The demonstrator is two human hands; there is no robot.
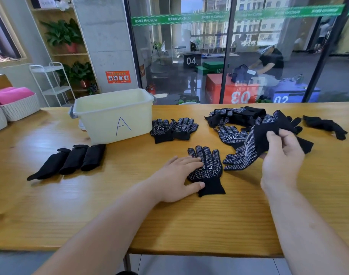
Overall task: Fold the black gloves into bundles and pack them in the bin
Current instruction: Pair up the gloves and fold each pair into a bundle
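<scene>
Head view: black dotted knit glove (208,167) pressed flat under straight-fingered left hand (177,175), near centre, matching black glove (257,141) pinched in right hand (282,153), likely for pairing, pale yellow plastic bin (114,116) far left.

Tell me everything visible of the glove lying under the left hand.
The flat glove is black knit, with white grip dots over palm and fingers, a white printed mark across the palm and a plain black cuff. It lies dotted side up on the wooden table, fingers pointing away from the person, cuff toward the near edge. The left hand rests straight fingers on its left side, thumb by the cuff.
</scene>
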